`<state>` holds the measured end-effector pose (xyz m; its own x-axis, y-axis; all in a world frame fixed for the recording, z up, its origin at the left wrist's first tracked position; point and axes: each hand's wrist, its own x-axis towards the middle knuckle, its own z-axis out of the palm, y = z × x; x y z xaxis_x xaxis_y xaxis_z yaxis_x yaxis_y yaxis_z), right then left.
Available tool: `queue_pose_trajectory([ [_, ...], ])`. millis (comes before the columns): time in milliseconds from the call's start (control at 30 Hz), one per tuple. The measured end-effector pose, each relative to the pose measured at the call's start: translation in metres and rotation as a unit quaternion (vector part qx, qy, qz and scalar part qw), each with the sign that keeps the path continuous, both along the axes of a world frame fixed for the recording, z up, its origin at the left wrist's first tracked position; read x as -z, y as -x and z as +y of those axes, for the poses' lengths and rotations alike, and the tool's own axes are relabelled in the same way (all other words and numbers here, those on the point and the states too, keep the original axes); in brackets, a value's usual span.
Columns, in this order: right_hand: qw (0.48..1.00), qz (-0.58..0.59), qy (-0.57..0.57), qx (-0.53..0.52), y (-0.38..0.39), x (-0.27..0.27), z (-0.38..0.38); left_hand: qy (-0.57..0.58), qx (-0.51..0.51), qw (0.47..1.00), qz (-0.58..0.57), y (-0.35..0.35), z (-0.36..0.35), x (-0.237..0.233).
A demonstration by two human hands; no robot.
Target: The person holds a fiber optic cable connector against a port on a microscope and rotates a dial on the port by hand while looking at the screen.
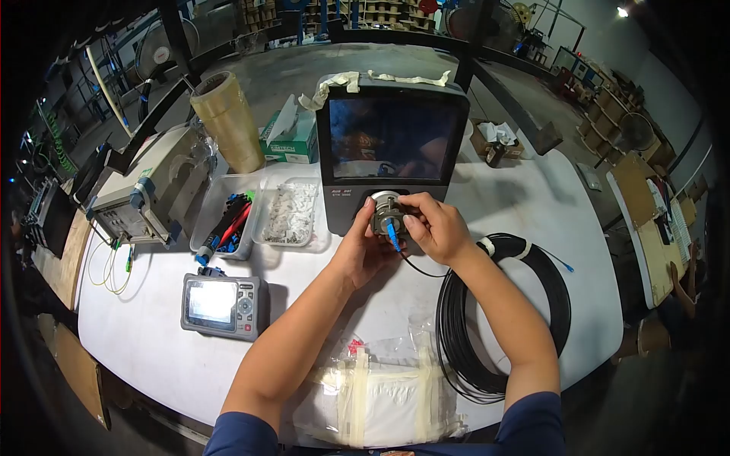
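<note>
My left hand (360, 245) is closed around the lower left of a round metal fixture (386, 204) on the front of a black screen unit (334, 213). From the right, my right hand (437, 229) grips the same fixture between thumb and fingers. A blue fibre connector (393, 232) sits in the fixture's face, pointing down, and its black cable runs right under my right hand. That cable leads toward a coil of black cable (559, 304) on the tabletop, beneath my right forearm. A second blue connector (569, 267) lies at the coil's right.
At left stand a handheld tester (255, 304), a tub of connectors and tools (199, 220), a tub of white bits (312, 237) and a beige instrument (152, 178). A tape roll (228, 121) and tissue box (293, 144) are behind. Plastic-wrapped packaging (391, 410) lies in front.
</note>
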<state>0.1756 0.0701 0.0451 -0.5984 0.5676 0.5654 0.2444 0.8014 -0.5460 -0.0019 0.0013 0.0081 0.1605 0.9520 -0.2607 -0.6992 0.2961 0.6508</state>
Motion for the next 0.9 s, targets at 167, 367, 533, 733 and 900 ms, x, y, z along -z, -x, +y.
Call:
queue_pose_trajectory([
  [167, 1.000, 0.010, -0.022, 0.000, 0.0004, 0.0006, 0.0011, -0.004, 0.007, 1.000, -0.001, 0.0010, 0.0000, 0.0007],
  [367, 1.000, 0.003, -0.016, -0.002, 0.0000, -0.0025, -0.0003, -0.001, 0.001, 1.000, -0.005, -0.0004, -0.0005, 0.0026],
  [533, 1.000, -0.006, -0.008, -0.002, 0.0000, -0.0033, -0.0004, -0.005, 0.007, 1.000, -0.019, 0.0013, -0.0004, 0.0042],
  [733, 0.999, 0.011, -0.036, -0.019, 0.0006, -0.0005, 0.0014, -0.013, 0.011, 0.999, -0.027, 0.0011, 0.0003, 0.0046],
  [900, 0.999, 0.003, -0.032, -0.014, -0.0004, -0.0002, 0.0008, -0.020, 0.009, 1.000, -0.018, -0.0001, -0.0021, 0.0009],
])
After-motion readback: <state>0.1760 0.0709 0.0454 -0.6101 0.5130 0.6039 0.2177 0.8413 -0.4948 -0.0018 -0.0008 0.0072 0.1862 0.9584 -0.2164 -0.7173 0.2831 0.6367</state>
